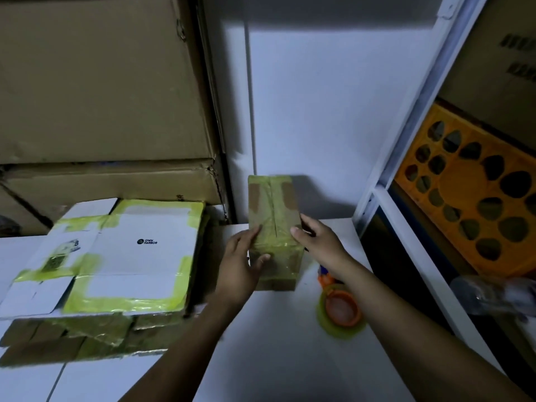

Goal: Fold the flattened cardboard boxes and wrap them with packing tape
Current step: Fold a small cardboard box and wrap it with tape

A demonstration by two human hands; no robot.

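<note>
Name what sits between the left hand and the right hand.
In the head view, the taped cardboard box stands between the left hand and right hand, both touching it.

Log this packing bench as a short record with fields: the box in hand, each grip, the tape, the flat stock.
Box: taped box, folded shut, wrapped in yellow-green tape; resting or lifted, cannot tell
Left grip: left hand presses straight fingers on the box's top, left edge
Right grip: right hand grips the box's right edge, thumb on top
Tape: tape roll lies flat on the white table, right of the box, untouched
Flat stock: flattened boxes stacked at left, white side up
Background: large cartons behind; orange crate at right
</note>
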